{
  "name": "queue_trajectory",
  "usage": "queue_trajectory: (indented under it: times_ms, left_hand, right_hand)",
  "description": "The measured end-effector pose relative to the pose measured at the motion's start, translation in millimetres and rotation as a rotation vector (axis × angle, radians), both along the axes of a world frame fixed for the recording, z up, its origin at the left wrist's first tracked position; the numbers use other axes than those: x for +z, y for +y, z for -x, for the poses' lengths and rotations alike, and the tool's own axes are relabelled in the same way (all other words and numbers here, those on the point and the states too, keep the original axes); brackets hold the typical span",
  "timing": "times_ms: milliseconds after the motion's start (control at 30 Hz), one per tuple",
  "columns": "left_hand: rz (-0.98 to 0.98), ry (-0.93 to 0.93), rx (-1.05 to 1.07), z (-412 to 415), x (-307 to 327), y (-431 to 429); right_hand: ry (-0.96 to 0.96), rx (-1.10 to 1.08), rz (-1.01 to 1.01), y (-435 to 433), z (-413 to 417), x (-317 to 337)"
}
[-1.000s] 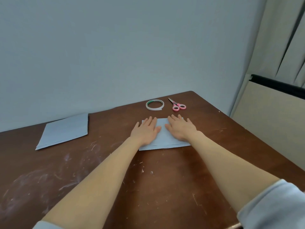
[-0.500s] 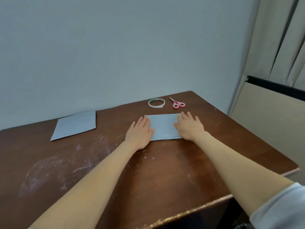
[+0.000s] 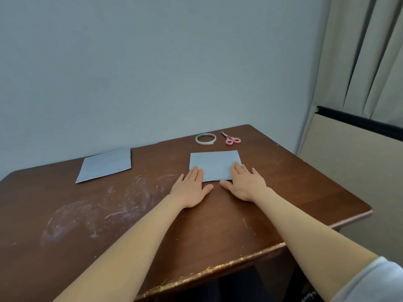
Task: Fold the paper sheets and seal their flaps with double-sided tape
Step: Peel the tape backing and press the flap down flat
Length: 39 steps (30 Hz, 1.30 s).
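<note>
A pale blue-grey wall fills the upper part of the view, and the far edge of the table is set against it. At the right, light curtains are seen hanging above a cream panel topped by a black rail.

The table is of dark brown wood. Its top is marked with scratches and with whitish smears toward the left side, and the finish along the near edge is chipped and worn.

A light blue sheet of paper is laid toward the far left corner, with a second edge visible beneath it, well apart from the hands. A folded sheet of the same colour is laid flat toward the far right part of the table.

The left hand is held flat, palm down, fingers straight and together, its fingertips laid on the near left corner of the folded sheet. The right hand is likewise spread flat, its fingertips set on the near right corner. Both thumbs are turned inward over the bare wood just below the sheet's near edge.

A roll of tape is laid flat beyond the folded sheet near the far edge, and pink-handled scissors are placed just to its right.
</note>
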<state>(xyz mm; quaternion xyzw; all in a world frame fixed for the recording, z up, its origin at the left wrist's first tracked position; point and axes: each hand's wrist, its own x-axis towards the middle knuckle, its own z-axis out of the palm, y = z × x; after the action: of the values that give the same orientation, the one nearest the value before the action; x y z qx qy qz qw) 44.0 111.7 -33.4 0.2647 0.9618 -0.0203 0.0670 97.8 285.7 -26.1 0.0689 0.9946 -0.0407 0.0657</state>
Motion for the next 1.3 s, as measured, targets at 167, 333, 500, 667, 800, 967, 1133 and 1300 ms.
queue_trajectory:
  times_ms: [167,333,500,667,800,967,1133,1300]
  left_hand:
    - [-0.046,0.303,0.029,4,19,9]
    - [-0.137,0.088,-0.092,29,6,27]
    - [-0.005,0.139,-0.070,46,8,38]
    - [-0.058,0.024,-0.090,52,3,41]
    - [-0.077,0.005,-0.038,57,-2,34]
    - [-0.143,0.039,0.132,53,0,4]
    - [-0.131,0.182,0.035,27,5,-26]
    - [-0.074,0.143,-0.061,6,2,-29]
  right_hand:
    - [0.112,0.010,0.026,-9,15,13]
    - [0.064,0.161,0.083,-17,37,2]
    - [0.030,0.117,0.065,-3,58,12]
    - [0.009,0.118,0.045,1,65,3]
    - [0.005,0.104,0.065,2,71,1]
    - [0.068,-0.026,0.077,-1,65,4]
    - [0.143,0.111,0.060,-22,39,6]
    - [0.117,0.229,0.025,-53,25,0]
